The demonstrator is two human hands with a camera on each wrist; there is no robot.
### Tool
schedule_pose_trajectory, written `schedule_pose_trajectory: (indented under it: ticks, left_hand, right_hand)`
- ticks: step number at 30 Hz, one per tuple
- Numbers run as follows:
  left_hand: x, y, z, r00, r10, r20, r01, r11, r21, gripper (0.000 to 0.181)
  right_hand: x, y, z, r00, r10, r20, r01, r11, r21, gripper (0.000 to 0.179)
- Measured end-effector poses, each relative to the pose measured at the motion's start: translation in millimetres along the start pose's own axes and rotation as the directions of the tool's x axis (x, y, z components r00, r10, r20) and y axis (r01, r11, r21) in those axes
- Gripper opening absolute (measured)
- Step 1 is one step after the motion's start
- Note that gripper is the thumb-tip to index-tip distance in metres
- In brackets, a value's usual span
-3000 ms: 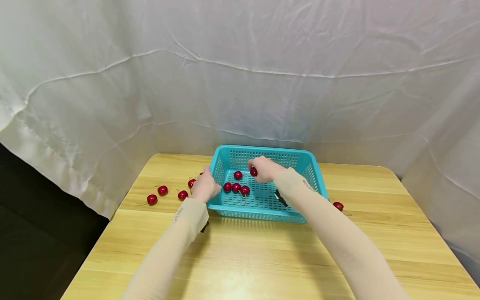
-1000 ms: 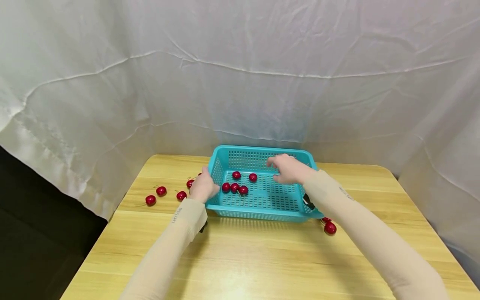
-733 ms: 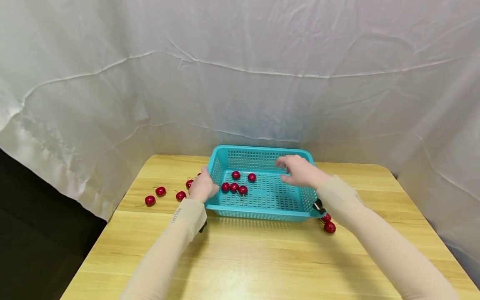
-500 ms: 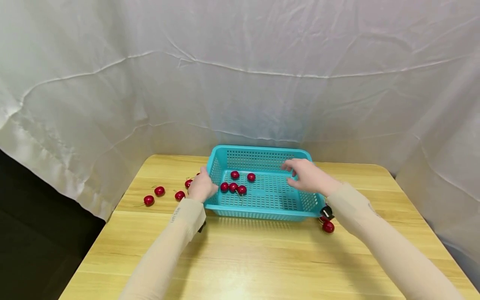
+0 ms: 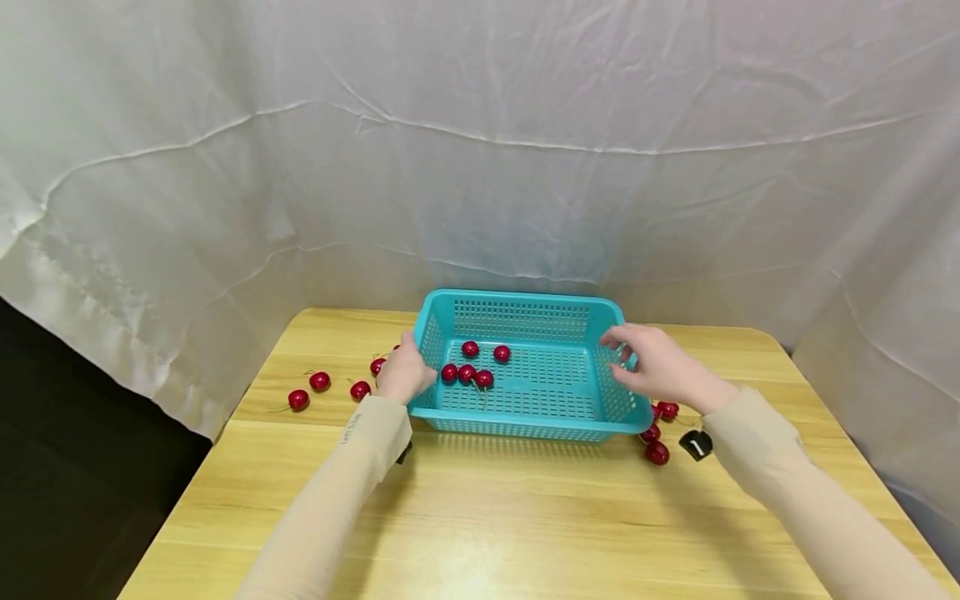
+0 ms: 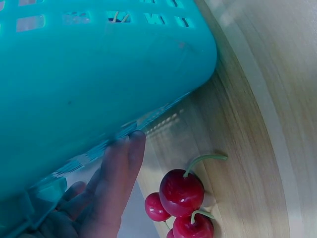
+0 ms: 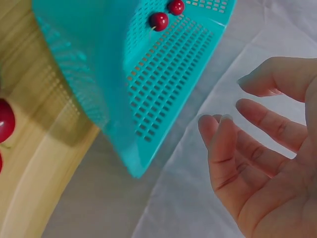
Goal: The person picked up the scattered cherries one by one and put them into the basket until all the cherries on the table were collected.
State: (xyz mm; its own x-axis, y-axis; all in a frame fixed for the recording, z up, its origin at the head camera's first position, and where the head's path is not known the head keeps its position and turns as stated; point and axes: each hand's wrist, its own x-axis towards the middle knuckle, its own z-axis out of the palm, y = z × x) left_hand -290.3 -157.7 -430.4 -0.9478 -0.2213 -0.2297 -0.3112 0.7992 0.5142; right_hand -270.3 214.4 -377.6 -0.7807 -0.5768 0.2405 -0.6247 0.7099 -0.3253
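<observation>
Cherries [image 5: 657, 452] nearest right grip [image 5: 664, 365] (loosely parted, empty) sit below it; I'd pinch one lightly, left grip [image 5: 402, 373] holding basket [image 5: 517, 426].

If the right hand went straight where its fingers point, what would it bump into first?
Most likely the turquoise basket, at the end nearest the right hand. The fingers point that way, but how high they are is unclear, so they might pass over it instead.
</observation>
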Motion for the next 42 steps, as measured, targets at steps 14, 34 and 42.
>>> schedule_pose_trajectory:
  ticks: [14,34,42]
  left_hand:
    - [0.7,0.9,1.0,1.000,-0.010,0.003,0.010,1.000,-0.015,0.084]
    - [0.2,1.1,1.0,1.000,-0.018,0.000,0.018,1.000,-0.008,0.081]
    - [0.5,1.4,1.0,1.000,-0.019,-0.001,0.019,1.000,-0.013,0.082]
  right_hand:
    - [-51.5,28.4,-4.1,0.992,0.073,-0.107,-0.071,0.997,0.024,0.031]
    - [-99.1,81.7,20.7,0.985,0.072,-0.156,-0.093,0.986,-0.135,0.034]
    - [-104.7,88.8,24.4,0.990,0.124,-0.074,-0.132,0.984,-0.117,0.038]
